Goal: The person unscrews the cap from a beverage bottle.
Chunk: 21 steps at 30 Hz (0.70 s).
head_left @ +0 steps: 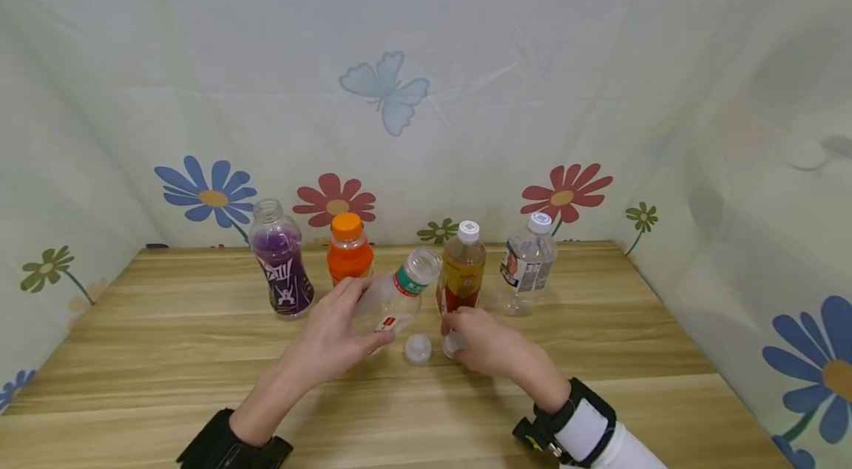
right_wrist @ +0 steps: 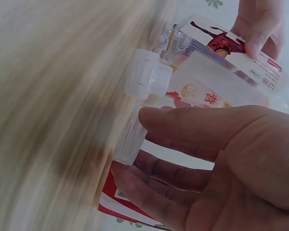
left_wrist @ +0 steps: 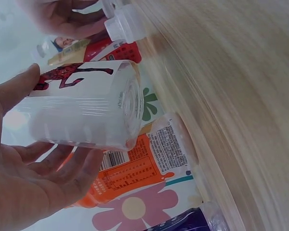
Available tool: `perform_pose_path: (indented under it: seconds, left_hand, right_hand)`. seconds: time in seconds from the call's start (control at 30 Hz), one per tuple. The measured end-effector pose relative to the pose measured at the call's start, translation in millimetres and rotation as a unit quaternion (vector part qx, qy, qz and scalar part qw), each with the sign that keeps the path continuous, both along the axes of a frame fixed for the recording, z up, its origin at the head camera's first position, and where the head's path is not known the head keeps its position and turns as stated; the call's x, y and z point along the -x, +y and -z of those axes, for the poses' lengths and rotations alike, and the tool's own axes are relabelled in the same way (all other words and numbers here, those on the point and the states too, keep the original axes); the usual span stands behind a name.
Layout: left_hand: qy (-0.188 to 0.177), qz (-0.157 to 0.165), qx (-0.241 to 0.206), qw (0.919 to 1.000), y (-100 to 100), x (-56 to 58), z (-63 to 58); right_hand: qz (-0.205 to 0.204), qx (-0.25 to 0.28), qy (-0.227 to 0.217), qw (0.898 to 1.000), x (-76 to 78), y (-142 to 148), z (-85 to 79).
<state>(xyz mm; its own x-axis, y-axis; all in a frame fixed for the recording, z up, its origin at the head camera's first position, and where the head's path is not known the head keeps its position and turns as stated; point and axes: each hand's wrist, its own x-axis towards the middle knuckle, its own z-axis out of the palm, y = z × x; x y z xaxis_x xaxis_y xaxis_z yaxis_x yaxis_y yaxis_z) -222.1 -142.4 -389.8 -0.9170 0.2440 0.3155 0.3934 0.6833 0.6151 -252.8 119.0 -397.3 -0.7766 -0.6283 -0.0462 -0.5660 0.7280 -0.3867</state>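
My left hand point(head_left: 333, 332) grips a clear plastic bottle point(left_wrist: 86, 108) with a green band near its neck. The bottle is tilted, its mouth up and to the right and its base over the table. On the tabletop, my right hand point(head_left: 489, 343) pinches a ribbed translucent bottle cap point(right_wrist: 131, 137) between thumb and fingertips. A second, stepped translucent cap point(head_left: 418, 349) stands just left of that hand. Right behind the right hand is an amber drink bottle point(head_left: 464, 269) with a white cap and a red label.
Toward the back left stand a purple bottle point(head_left: 282, 269) with an open neck and an orange bottle point(head_left: 349, 251) with an orange cap. A clear bottle point(head_left: 529, 265) with a white cap stands at the back right. Flower-printed cloth point(head_left: 466, 121) borders the wooden table point(head_left: 166, 351).
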Motion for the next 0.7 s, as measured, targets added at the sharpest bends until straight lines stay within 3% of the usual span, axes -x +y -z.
perform_pose_path:
  seconds: [0.17,0.7]
  left_hand:
    - [0.003,-0.005,0.002,1.0,0.2,-0.3,-1.0]
    - [0.009,-0.004,-0.006,0.9999,0.1,-1.1,-0.7]
  right_hand:
    - [-0.012,-0.004,0.014,1.0,0.4,-0.2,3.1]
    - [-0.008,0.003,-0.009,1.0,3.1,2.4,5.0]
